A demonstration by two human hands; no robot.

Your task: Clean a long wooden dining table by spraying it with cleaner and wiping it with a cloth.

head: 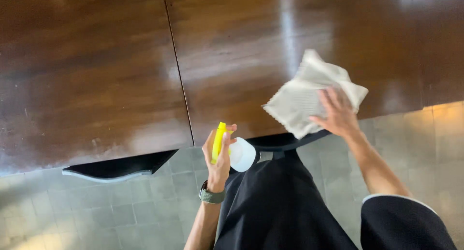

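Cleaning cloth (309, 93): pale, crumpled, lies flat near front edge of glossy dark wooden table (96, 71). Right hand (338, 114) presses on its near corner, fingers spread flat, not clenched. Left hand (218, 160) grasps spray bottle (232, 151), yellow nozzle, white body, held just off table edge over grey tiled floor (121, 211). Bottle's contents unclear, partly hidden. Green wristband (211, 196) on left wrist.

You have a white spray bottle (240, 155) with a yellow nozzle, gripped upright just off the table edge. Your cloth (302, 98), pale and crumpled with one corner folded up, lies flat on the glossy brown wood near that edge.
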